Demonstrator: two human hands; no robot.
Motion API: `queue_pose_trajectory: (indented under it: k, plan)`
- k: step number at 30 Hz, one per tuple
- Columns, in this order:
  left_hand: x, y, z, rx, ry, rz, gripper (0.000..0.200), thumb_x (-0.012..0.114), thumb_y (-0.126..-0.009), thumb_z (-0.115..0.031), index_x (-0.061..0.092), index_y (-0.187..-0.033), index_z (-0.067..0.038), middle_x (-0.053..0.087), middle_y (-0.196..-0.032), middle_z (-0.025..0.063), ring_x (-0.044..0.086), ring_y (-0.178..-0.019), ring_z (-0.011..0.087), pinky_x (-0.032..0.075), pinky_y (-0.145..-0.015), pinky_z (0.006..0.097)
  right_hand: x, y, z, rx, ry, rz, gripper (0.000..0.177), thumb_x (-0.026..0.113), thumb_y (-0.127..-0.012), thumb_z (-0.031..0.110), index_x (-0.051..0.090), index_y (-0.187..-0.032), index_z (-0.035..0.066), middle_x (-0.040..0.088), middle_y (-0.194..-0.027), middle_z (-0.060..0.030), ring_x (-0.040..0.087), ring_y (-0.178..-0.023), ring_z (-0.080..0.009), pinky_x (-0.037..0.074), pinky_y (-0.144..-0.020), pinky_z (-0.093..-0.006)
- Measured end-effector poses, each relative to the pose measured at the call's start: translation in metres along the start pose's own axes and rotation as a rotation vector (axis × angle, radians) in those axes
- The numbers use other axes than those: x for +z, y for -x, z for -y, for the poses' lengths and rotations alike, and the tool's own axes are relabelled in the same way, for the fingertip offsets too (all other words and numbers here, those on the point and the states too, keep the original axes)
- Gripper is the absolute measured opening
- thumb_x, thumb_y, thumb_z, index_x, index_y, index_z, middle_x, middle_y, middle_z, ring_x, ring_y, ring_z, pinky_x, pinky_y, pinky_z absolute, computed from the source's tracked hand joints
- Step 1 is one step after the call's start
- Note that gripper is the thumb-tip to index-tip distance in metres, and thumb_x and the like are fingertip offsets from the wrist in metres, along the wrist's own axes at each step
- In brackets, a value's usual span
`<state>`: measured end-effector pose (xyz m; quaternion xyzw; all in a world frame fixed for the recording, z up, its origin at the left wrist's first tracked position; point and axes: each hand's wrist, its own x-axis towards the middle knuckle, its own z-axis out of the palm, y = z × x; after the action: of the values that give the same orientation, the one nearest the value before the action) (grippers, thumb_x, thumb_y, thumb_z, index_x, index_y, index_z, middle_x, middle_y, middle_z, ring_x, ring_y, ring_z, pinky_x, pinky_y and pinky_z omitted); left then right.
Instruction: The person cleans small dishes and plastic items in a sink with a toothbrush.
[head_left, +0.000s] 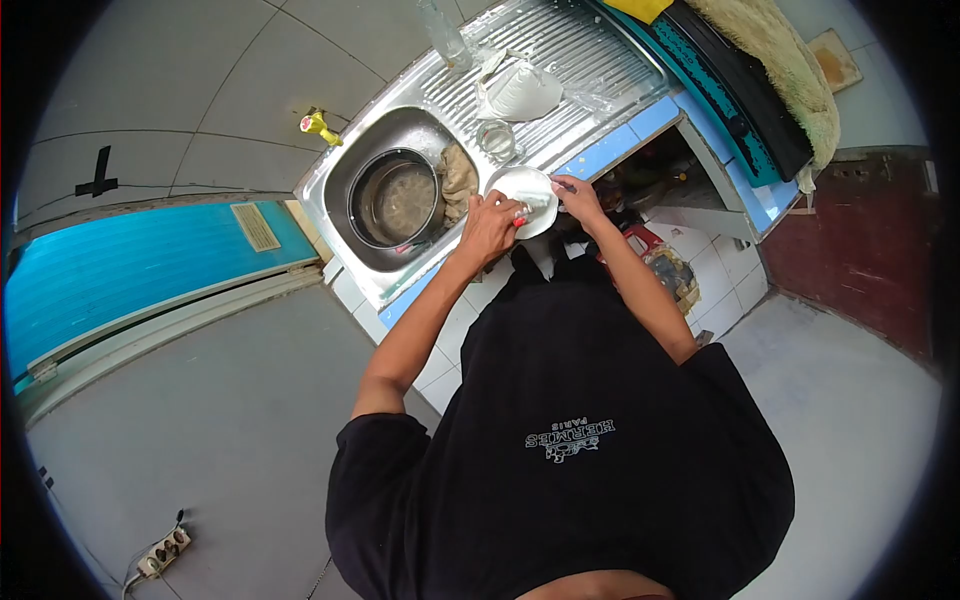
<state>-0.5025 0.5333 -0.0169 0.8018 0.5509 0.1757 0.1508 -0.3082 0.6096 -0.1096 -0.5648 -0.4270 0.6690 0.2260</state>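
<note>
A round white dish [538, 184] is held in front of my body, by the near edge of the sink counter. My right hand [580, 200] grips its right rim, fingers closed. Over the dish's left side lies my left hand [488, 228], its fingers curled around a small item with a red and whitish part [520, 218] that I cannot make out. Just beyond the dish, a clear glass [496, 141] stands on the counter. A brownish cloth [458, 182] hangs over the right side of the sink basin.
The steel basin [350, 150] holds a dark round pot [398, 198] with cloudy water. A yellow tap [318, 126] is at its far left. On the ribbed drainboard [590, 60] lie a white dish [522, 92] and a clear bottle [445, 35]. A teal rack [700, 85] stands right.
</note>
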Motion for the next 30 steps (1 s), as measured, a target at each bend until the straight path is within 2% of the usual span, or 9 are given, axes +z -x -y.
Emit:
queue_pose_trajectory:
  k: [8, 13, 15, 18, 21, 22, 23, 25, 30]
  plan:
    - [-0.029, 0.003, 0.012, 0.012, -0.026, 0.219, 0.026, 0.065, -0.071, -0.013, 0.068, -0.095, -0.019, 0.064, -0.090, -0.0015, 0.051, -0.090, 0.0197, 0.029, -0.074, 0.0390, -0.001, -0.005, -0.007, -0.012, -0.006, 0.016, 0.029, 0.059, -0.089, 0.021, 0.060, -0.115, 0.009, 0.059, -0.094, -0.0033, 0.055, -0.082, -0.0114, 0.049, -0.066, -0.0272]
    - [-0.041, -0.018, 0.021, -0.069, 0.069, 0.399, 0.021, 0.063, -0.073, -0.015, 0.068, -0.093, -0.017, 0.060, -0.083, 0.0096, 0.052, -0.092, 0.0235, 0.029, -0.076, 0.0402, 0.001, -0.003, -0.004, -0.012, -0.012, 0.006, 0.028, 0.059, -0.088, 0.020, 0.061, -0.114, 0.009, 0.059, -0.093, -0.0037, 0.056, -0.082, -0.0128, 0.050, -0.067, -0.0286]
    - [-0.028, -0.025, 0.032, -0.063, 0.074, 0.368, 0.019, 0.063, -0.076, -0.023, 0.068, -0.093, -0.015, 0.060, -0.085, 0.0126, 0.052, -0.091, 0.0267, 0.029, -0.076, 0.0411, 0.000, -0.004, -0.005, -0.015, 0.014, 0.006, 0.029, 0.058, -0.089, 0.021, 0.060, -0.115, 0.009, 0.059, -0.093, -0.0030, 0.055, -0.082, -0.0117, 0.048, -0.067, -0.0276]
    - [-0.019, -0.037, 0.033, -0.205, 0.180, 0.380, 0.043, 0.064, -0.078, -0.046, 0.067, -0.096, -0.007, 0.058, -0.086, 0.0165, 0.053, -0.085, 0.0303, 0.030, -0.080, 0.0393, 0.001, -0.005, -0.006, -0.030, 0.013, 0.013, 0.029, 0.059, -0.089, 0.021, 0.060, -0.115, 0.009, 0.059, -0.093, -0.0029, 0.055, -0.081, -0.0117, 0.048, -0.065, -0.0269]
    - [-0.006, -0.041, 0.032, -0.324, 0.159, 0.276, 0.045, 0.065, -0.077, -0.047, 0.068, -0.093, -0.006, 0.059, -0.088, 0.0166, 0.053, -0.086, 0.0296, 0.030, -0.080, 0.0391, 0.000, -0.002, -0.005, -0.015, 0.018, 0.009, 0.030, 0.060, -0.088, 0.021, 0.060, -0.115, 0.008, 0.060, -0.094, -0.0030, 0.055, -0.082, -0.0118, 0.048, -0.065, -0.0266]
    - [0.000, -0.039, 0.032, -0.333, 0.143, 0.176, 0.039, 0.066, -0.077, -0.043, 0.069, -0.092, -0.007, 0.060, -0.089, 0.0156, 0.053, -0.085, 0.0290, 0.029, -0.080, 0.0408, -0.001, -0.002, -0.004, -0.018, 0.035, 0.003, 0.030, 0.060, -0.088, 0.021, 0.060, -0.115, 0.008, 0.060, -0.095, -0.0030, 0.055, -0.083, -0.0117, 0.048, -0.065, -0.0266]
    - [0.005, -0.037, 0.033, -0.331, 0.145, 0.178, 0.039, 0.066, -0.077, -0.043, 0.069, -0.092, -0.007, 0.060, -0.089, 0.0156, 0.053, -0.085, 0.0290, 0.029, -0.080, 0.0408, -0.001, -0.002, -0.004, -0.019, 0.052, -0.001, 0.030, 0.060, -0.088, 0.020, 0.060, -0.116, 0.008, 0.060, -0.095, -0.0030, 0.055, -0.083, -0.0116, 0.049, -0.065, -0.0266]
    - [0.002, -0.035, 0.028, -0.313, 0.045, -0.021, 0.027, 0.066, -0.075, -0.032, 0.069, -0.090, -0.010, 0.060, -0.087, 0.0129, 0.052, -0.082, 0.0275, 0.030, -0.078, 0.0416, -0.001, -0.003, -0.003, -0.010, 0.033, 0.003, 0.030, 0.059, -0.088, 0.020, 0.060, -0.116, 0.008, 0.060, -0.096, -0.0031, 0.055, -0.083, -0.0114, 0.048, -0.065, -0.0265]
    - [-0.014, -0.032, 0.015, -0.226, -0.085, -0.109, 0.018, 0.064, -0.069, -0.015, 0.068, -0.086, -0.010, 0.062, -0.079, 0.0066, 0.053, -0.082, 0.0237, 0.030, -0.073, 0.0407, -0.002, -0.004, -0.004, -0.008, 0.031, 0.014, 0.029, 0.059, -0.088, 0.020, 0.060, -0.115, 0.008, 0.060, -0.096, -0.0032, 0.055, -0.083, -0.0113, 0.048, -0.065, -0.0261]
